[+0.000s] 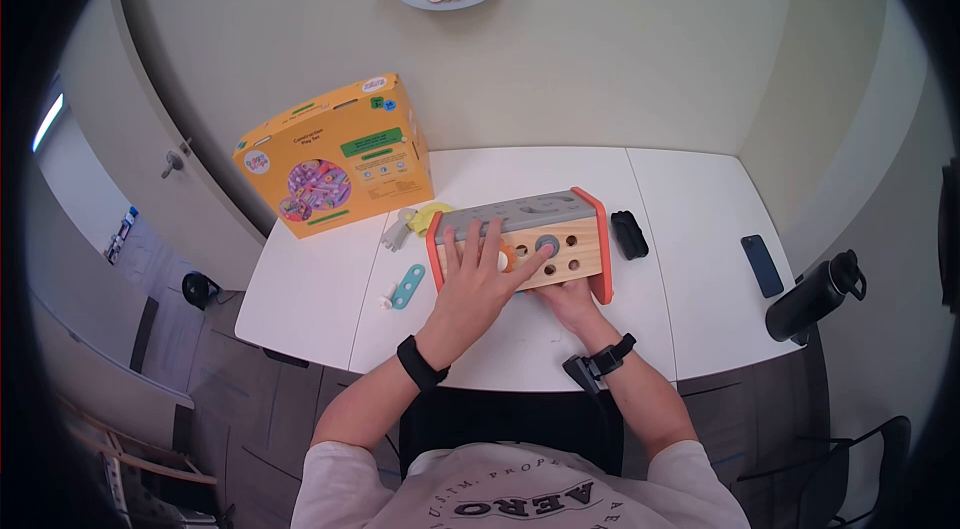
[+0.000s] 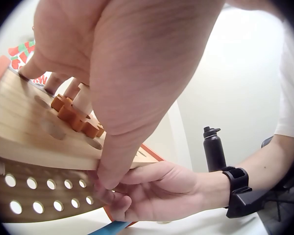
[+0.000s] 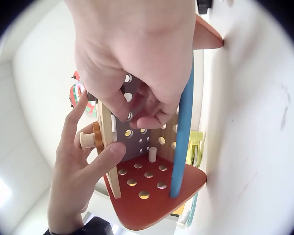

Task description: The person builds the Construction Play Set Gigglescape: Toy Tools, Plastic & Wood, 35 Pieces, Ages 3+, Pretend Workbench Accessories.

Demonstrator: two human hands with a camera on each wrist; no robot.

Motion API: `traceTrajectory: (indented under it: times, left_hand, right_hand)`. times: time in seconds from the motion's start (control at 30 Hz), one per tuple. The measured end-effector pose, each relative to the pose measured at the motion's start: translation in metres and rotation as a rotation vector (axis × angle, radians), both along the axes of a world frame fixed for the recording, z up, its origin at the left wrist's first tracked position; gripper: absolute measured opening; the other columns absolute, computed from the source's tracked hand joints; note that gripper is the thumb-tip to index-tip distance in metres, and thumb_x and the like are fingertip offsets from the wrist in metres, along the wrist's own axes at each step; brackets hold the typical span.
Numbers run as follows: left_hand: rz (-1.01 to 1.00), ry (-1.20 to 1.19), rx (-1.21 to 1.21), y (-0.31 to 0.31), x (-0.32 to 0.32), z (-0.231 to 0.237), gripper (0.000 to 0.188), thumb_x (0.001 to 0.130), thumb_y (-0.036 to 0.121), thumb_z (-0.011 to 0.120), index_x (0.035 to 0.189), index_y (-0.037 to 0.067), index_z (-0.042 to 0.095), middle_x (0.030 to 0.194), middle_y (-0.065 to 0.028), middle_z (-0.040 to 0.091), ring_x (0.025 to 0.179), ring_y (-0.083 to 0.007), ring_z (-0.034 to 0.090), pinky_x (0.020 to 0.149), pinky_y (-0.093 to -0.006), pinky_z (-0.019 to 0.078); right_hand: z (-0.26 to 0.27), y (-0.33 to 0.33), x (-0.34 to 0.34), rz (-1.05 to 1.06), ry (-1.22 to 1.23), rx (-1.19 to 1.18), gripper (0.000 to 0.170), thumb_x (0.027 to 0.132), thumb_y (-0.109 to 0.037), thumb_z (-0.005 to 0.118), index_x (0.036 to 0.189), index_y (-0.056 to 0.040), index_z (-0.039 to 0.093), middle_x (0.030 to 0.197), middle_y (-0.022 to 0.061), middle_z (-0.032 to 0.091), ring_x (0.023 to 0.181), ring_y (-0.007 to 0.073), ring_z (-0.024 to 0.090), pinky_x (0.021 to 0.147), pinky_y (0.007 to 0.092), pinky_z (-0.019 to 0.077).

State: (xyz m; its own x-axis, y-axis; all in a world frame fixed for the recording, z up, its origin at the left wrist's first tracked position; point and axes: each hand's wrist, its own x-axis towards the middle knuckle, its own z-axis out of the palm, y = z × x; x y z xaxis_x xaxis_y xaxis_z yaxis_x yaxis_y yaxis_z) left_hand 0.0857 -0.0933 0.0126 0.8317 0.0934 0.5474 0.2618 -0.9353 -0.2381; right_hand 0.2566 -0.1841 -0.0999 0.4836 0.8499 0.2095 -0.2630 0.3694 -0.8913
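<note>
A toy workbench [image 1: 588, 241] of pale wood, with a grey perforated top and red end panels, is on the white table. My left hand [image 1: 472, 294] lies over it, fingers extended across the grey top. Its thumb presses a grey round piece [image 1: 547, 246] on the front panel. Beside that thumb, an orange gear [image 3: 97, 137] sits on a cream bolt [image 3: 86, 140]. From below, my right hand [image 3: 137, 54] reaches inside behind the front panel, fingers bent; I cannot tell what they hold. A blue rod [image 3: 183, 142] runs along the underside, and a small pale peg [image 3: 152, 154] shows inside.
A teal strip with holes [image 1: 408, 286] and a yellow-green toy piece [image 1: 430, 216] lie left of the workbench. Behind them stands a large yellow box [image 1: 375, 169]. To the right are a black case [image 1: 629, 235], a phone [image 1: 762, 266] and a black bottle [image 1: 815, 297].
</note>
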Motion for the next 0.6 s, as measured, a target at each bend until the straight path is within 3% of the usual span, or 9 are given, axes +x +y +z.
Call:
traceTrajectory:
  times: [0.23, 0.43, 0.6]
  left_hand:
    - [0.006, 0.009, 0.017, 0.001, 0.0, 0.0, 0.079, 0.085, 0.014, 0.079, 0.154, 0.041, 0.052, 0.145, -0.029, 0.047, 0.136, -0.0473, 0.044, 0.11, -0.0681, 0.0305]
    - [0.003, 0.002, 0.003, 0.0, 0.0, 0.001, 0.081, 0.083, 0.014, 0.081, 0.154, 0.041, 0.051, 0.145, -0.0289, 0.047, 0.136, -0.0475, 0.044, 0.111, -0.0679, 0.0302]
    - [-0.003, -0.008, 0.01, 0.002, 0.001, 0.0, 0.083, 0.082, 0.014, 0.081, 0.155, 0.041, 0.051, 0.145, -0.0287, 0.047, 0.136, -0.0472, 0.045, 0.11, -0.0674, 0.0305]
  right_hand:
    - [-0.003, -0.002, 0.002, 0.063, 0.059, -0.005, 0.065, 0.091, 0.012, 0.069, 0.147, -0.0114, 0.046, 0.137, 0.0073, 0.061, 0.115, 0.0201, 0.067, 0.082, 0.034, 0.0611]
    - [0.001, 0.001, -0.007, -0.073, 0.064, -0.003, 0.056, 0.094, 0.009, 0.068, 0.143, -0.0076, 0.047, 0.131, 0.0093, 0.064, 0.111, 0.0203, 0.069, 0.079, 0.0328, 0.0616]
    - [0.003, 0.0, -0.009, -0.01, 0.154, 0.004, 0.052, 0.095, 0.009, 0.066, 0.142, -0.007, 0.049, 0.127, 0.0087, 0.065, 0.111, 0.0195, 0.069, 0.079, 0.033, 0.0598]
